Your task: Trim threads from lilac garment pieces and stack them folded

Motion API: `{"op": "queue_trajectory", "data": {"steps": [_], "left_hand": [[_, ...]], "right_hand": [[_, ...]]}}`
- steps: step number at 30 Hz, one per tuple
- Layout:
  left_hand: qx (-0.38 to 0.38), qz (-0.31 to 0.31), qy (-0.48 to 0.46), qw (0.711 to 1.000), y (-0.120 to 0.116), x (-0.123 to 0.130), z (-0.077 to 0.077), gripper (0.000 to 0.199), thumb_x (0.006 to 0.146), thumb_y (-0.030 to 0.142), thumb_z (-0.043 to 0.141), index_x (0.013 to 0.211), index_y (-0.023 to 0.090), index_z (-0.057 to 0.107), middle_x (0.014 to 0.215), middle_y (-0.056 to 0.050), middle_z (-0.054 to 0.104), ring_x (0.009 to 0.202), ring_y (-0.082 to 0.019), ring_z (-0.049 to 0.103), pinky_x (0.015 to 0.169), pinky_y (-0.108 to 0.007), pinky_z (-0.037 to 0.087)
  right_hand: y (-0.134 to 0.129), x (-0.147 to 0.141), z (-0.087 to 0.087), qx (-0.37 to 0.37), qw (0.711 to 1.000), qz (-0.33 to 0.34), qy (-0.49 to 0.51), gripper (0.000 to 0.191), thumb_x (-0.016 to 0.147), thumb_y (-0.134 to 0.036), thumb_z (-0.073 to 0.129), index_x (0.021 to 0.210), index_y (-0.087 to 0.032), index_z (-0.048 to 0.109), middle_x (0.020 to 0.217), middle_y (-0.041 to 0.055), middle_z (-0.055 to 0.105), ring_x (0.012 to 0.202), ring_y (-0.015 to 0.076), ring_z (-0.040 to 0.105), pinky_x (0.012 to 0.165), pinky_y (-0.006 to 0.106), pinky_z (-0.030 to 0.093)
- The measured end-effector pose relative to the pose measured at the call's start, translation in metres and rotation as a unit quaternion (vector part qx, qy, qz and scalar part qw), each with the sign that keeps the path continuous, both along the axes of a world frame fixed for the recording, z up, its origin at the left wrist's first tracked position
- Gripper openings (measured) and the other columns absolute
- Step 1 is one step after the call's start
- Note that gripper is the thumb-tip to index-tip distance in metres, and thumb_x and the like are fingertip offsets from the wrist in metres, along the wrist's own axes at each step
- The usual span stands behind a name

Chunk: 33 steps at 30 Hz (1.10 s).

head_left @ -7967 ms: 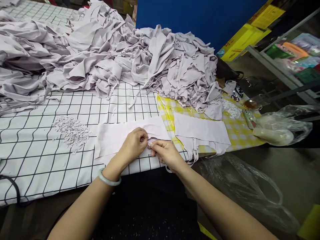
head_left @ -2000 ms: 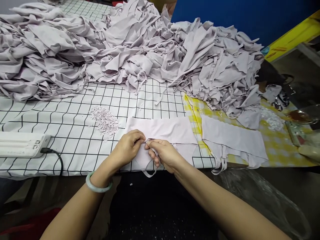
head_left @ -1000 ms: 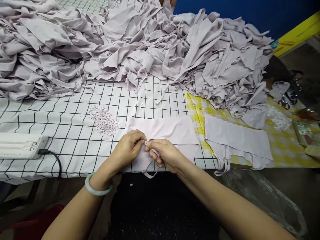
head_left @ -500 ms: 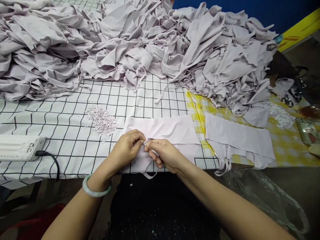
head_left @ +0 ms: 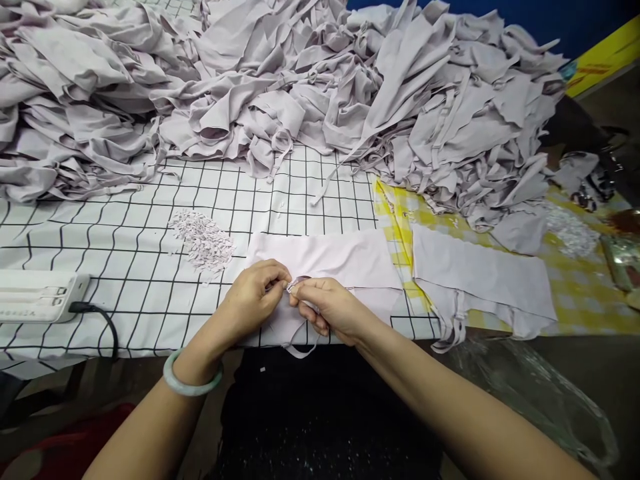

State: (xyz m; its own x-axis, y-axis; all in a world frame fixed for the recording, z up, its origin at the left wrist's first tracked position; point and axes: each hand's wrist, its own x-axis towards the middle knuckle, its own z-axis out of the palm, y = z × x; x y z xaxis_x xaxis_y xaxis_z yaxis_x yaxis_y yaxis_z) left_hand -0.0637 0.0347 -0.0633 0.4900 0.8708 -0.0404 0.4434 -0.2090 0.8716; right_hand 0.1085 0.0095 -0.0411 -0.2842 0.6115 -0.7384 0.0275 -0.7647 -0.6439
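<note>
A pale lilac garment (head_left: pixel 330 257) lies flat at the table's front edge, with a thin strap loop hanging over the edge. My left hand (head_left: pixel 257 293) pinches a small bit of the garment's strap or edge between thumb and forefinger. Right beside it, my right hand (head_left: pixel 325 303) pinches the same spot, its fingertips nearly touching those of the left. The exact piece between the fingertips is too small to make out. Left of the garment is a small heap of pale cut bits (head_left: pixel 203 241). Another lilac garment (head_left: pixel 480 277) lies folded to the right, its straps hanging down.
A large pile of lilac garments (head_left: pixel 240 80) spans the back of the table. At the left lies a white power bank (head_left: pixel 37 297) with a black cable (head_left: pixel 107 320). A yellow checked cloth (head_left: pixel 590 300) covers the right side, carrying a heap of clear bits (head_left: pixel 573 230).
Both hands stay at the same spot with small finger movements. The view has shifted slightly, so the pile and the right-hand garment appear a little farther right.
</note>
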Motion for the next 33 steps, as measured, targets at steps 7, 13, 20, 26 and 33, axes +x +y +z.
{"op": "queue_trajectory", "data": {"steps": [7,13,20,26,33], "left_hand": [[0.031,-0.015,-0.001,0.999,0.0,-0.002,-0.002,0.017,0.089,0.011,0.05,0.085,0.018,0.065,0.094,-0.005,0.07,0.093,-0.019,0.063,0.085,-0.037,0.051],[0.069,-0.015,-0.018,0.997,-0.002,-0.002,-0.008,0.017,0.092,0.012,0.05,0.087,0.018,0.066,0.095,-0.006,0.071,0.093,-0.019,0.062,0.086,-0.038,0.051],[0.087,-0.014,-0.03,0.996,-0.005,-0.002,-0.012,0.017,0.092,0.01,0.05,0.087,0.019,0.064,0.095,-0.005,0.071,0.092,-0.019,0.062,0.085,-0.038,0.051],[0.075,-0.013,-0.036,0.996,-0.005,-0.003,-0.008,0.018,0.092,0.009,0.05,0.088,0.019,0.065,0.095,-0.005,0.071,0.092,-0.018,0.062,0.085,-0.037,0.051],[0.021,0.005,-0.03,0.999,-0.004,-0.002,-0.003,0.017,0.09,0.011,0.052,0.087,0.019,0.066,0.095,-0.005,0.07,0.094,-0.018,0.063,0.088,-0.038,0.051]], "right_hand": [[0.001,0.003,0.0,-0.008,1.0,-0.005,0.004,0.018,0.084,-0.022,0.051,0.068,-0.018,0.059,0.041,-0.0082,0.045,0.03,0.0043,0.028,0.029,0.016,0.024],[0.004,0.003,0.001,-0.032,0.999,-0.002,0.009,0.018,0.081,-0.019,0.05,0.067,-0.018,0.059,0.04,-0.0081,0.043,0.03,0.0043,0.026,0.029,0.016,0.021],[0.006,0.005,0.004,-0.06,0.998,0.003,0.011,0.016,0.08,-0.019,0.05,0.066,-0.017,0.059,0.041,-0.0082,0.041,0.032,0.0036,0.024,0.03,0.016,0.019],[0.007,0.006,0.001,-0.054,0.998,-0.034,0.004,0.016,0.079,-0.019,0.05,0.065,-0.017,0.058,0.041,-0.0085,0.04,0.032,0.0036,0.024,0.031,0.016,0.019],[0.002,0.008,0.001,-0.025,0.999,-0.019,-0.005,0.016,0.079,-0.02,0.05,0.065,-0.018,0.058,0.041,-0.0085,0.041,0.031,0.0041,0.024,0.031,0.018,0.018]]}}
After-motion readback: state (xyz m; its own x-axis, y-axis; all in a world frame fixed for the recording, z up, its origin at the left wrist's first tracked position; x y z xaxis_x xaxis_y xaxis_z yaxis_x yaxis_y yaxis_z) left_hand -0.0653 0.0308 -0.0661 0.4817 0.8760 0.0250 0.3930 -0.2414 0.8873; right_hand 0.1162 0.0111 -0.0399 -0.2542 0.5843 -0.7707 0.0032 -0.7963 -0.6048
